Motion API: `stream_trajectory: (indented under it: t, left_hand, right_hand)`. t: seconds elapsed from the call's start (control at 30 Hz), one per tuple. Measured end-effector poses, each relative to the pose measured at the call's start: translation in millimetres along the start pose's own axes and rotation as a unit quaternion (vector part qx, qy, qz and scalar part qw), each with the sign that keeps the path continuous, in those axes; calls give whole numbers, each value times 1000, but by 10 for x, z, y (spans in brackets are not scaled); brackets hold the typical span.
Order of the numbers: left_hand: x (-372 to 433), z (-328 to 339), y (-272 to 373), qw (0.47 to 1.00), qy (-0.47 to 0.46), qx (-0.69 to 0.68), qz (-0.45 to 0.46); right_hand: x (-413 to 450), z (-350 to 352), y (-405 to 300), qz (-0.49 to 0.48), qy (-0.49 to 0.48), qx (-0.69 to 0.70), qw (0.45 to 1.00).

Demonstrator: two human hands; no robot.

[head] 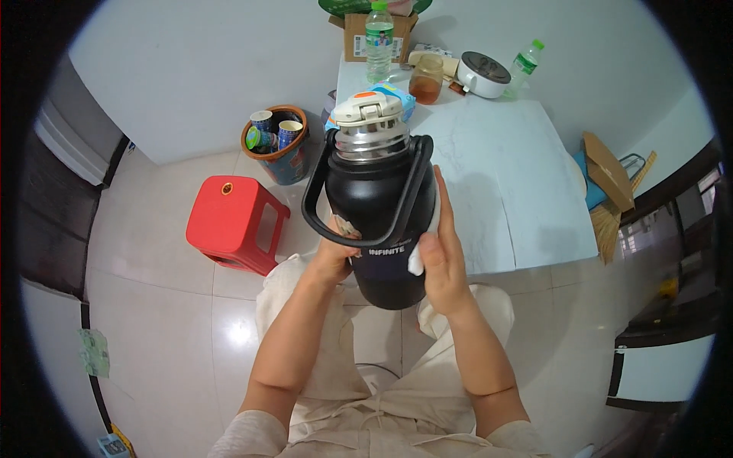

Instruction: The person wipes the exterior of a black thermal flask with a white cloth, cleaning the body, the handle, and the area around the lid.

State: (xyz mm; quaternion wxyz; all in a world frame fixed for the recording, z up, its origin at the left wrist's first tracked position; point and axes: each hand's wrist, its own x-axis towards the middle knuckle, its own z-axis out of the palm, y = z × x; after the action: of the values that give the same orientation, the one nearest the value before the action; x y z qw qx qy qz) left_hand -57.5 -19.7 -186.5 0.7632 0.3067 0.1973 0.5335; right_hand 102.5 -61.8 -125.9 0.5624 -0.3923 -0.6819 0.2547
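Note:
A large black insulated bottle [381, 197] with a looped carrying handle, a steel neck and a cream lid [368, 109] with an orange button is held up over my lap. My left hand [337, 252] grips its left side, with something pale and patterned showing by the fingers. On the other side my right hand [444, 260] presses a white cloth or tissue [416, 260] against the bottle. The bottle leans with its top towards the table. Its back is hidden.
The marble-patterned table [481, 166] bears water bottles [379, 48], a glass jar [426, 80], a lidded white pot [484, 74], a wipes pack [406, 100] and a cardboard box [352, 37]. At left stand a red stool [223, 214] and a waste bin [286, 166]; a broom [606, 226] stands right.

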Motion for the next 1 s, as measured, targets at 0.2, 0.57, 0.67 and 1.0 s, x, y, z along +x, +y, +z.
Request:
stream_trajectory:
  t: [0.2,0.57,0.67,1.0]
  left_hand:
    - [-3,20,17,996,-76,-34,23]
    - [82,-52,66,969,-125,210,23]
    - [76,156,72,949,-175,256,60]
    - [172,-69,-26,988,-59,137,-28]
  right_hand:
    - [-66,100,-118,-46,44,-91,994]
    - [-47,-168,-38,71,-4,81,994]
    - [-106,-143,-6,159,55,264,950]
    - [-147,73,-94,-148,31,-302,941]
